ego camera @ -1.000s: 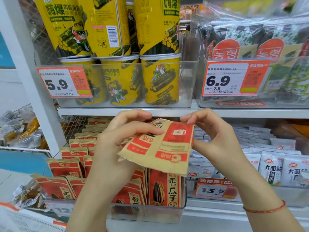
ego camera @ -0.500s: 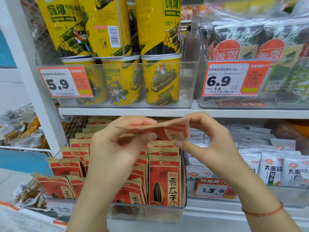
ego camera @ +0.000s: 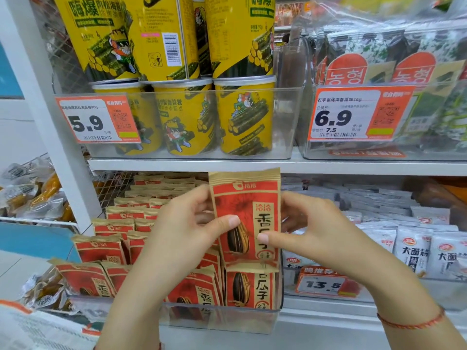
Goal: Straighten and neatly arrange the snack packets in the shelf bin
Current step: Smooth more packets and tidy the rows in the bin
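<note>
A red and tan sunflower seed packet (ego camera: 246, 198) stands upright, front side facing me, just above the right-hand row of the clear shelf bin (ego camera: 227, 320). My left hand (ego camera: 187, 228) pinches its left edge, thumb on the front. My right hand (ego camera: 310, 231) pinches its right edge the same way. Several more seed packets (ego camera: 113, 248) fill the bin in rows; the ones at the front left lean over, and those on the right stand straighter.
A shelf board (ego camera: 252, 165) runs close above the held packet, carrying yellow seaweed-roll cans (ego camera: 242, 117) and seaweed packs (ego camera: 404, 72). White snack packets (ego camera: 414, 246) fill the neighbouring bin on the right. A wire basket of wrapped snacks (ego camera: 30, 198) hangs at left.
The packet was lying sideways with its back showing; both hands turned it edge-on and then upright, so its front now faces me.
</note>
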`<state>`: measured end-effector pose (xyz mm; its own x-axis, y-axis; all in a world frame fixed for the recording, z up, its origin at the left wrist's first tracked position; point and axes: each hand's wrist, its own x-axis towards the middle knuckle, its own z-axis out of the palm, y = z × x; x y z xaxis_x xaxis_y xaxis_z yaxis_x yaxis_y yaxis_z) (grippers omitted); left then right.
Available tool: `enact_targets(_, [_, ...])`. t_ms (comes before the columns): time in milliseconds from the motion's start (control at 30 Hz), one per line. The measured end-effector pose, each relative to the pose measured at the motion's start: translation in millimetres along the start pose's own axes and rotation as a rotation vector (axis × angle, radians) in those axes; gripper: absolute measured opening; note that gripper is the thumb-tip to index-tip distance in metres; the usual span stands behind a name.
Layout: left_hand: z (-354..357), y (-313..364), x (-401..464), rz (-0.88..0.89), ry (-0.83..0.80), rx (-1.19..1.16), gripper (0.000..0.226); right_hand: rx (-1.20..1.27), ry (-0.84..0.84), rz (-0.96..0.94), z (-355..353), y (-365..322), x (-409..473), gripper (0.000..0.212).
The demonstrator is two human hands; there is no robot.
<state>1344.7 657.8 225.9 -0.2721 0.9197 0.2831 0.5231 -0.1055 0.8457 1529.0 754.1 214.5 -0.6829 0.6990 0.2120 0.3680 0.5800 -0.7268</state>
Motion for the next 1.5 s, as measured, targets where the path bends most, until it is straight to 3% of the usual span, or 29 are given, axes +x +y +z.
enact_targets(200, [4, -12, 4, -0.087, -0.138, 0.342, 0.014, -0.248, -0.123, 0.107, 5, 8, 3, 0.034])
enact_targets(367, [5, -12, 2, -0.175, -0.305, 0.481, 0.014, -0.273, -0.263, 0.152, 12, 9, 4, 0.029])
enact_targets(467, [5, -12, 2, -0.181, -0.295, 0.548, 0.016, -0.209, -0.228, 0.147, 11, 6, 5, 0.013])
enact_targets(767, [6, -7, 1, -0.109, -0.193, 0.540, 0.018, -0.290, -0.076, 0.073, 10, -2, 4, 0.019])
enact_targets(1267, [20, -7, 4, -0.137, -0.235, 0.834, 0.024, -0.630, -0.231, 0.023, 20, -14, 6, 0.024])
enact_targets(1500, [12, -11, -9, -0.093, -0.164, 0.657, 0.023, -0.561, -0.183, 0.062, 22, -14, 1, 0.022])
